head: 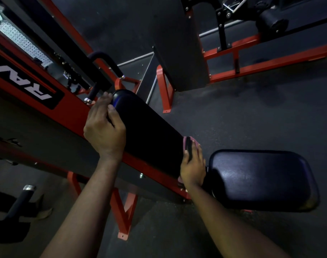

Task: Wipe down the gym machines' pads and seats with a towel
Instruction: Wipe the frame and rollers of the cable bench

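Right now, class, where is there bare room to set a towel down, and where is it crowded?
Free: the seat pad, right of the right hand; the long pad between the hands; the floor beyond. Crowded: that pad's far end, gripped by the left hand beside the handles, and its near edge under the pink towel.

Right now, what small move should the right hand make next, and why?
Probably slide the pink towel up the back pad toward the left hand: the right hand presses it at the pad's lower end, beside the seat, while the left grips the top.
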